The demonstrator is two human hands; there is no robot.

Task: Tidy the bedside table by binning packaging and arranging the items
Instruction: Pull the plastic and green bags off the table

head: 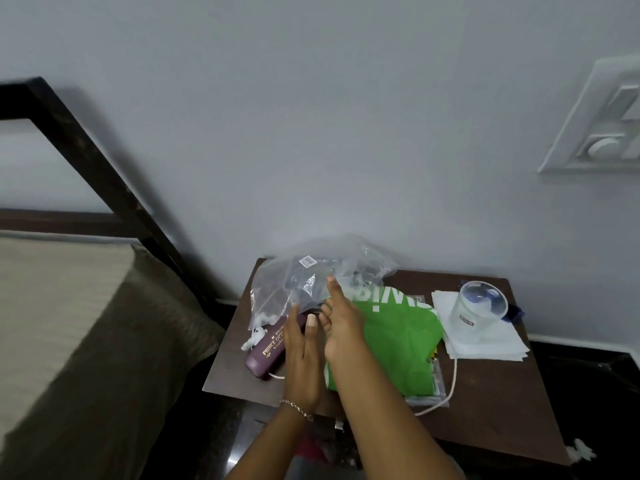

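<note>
On the dark brown bedside table [485,403] lies a crumpled clear plastic bag [308,282] at the back left. Below it rests a purple spectacle case [268,351] with gold lettering. A green bag [391,348] with white letters covers the table's middle. My left hand [301,362] hovers over the case's right end, fingers spread, holding nothing that I can see. My right hand [341,323] reaches over the green bag's left edge, with one finger pointing up into the clear plastic; whether it grips anything is hidden.
A clear glass [479,306] lies on a stack of white tissues [485,341] at the table's right. A white cord [446,396] loops near the front. A bed with a dark frame [86,168] stands on the left. A switch panel [599,123] is on the wall.
</note>
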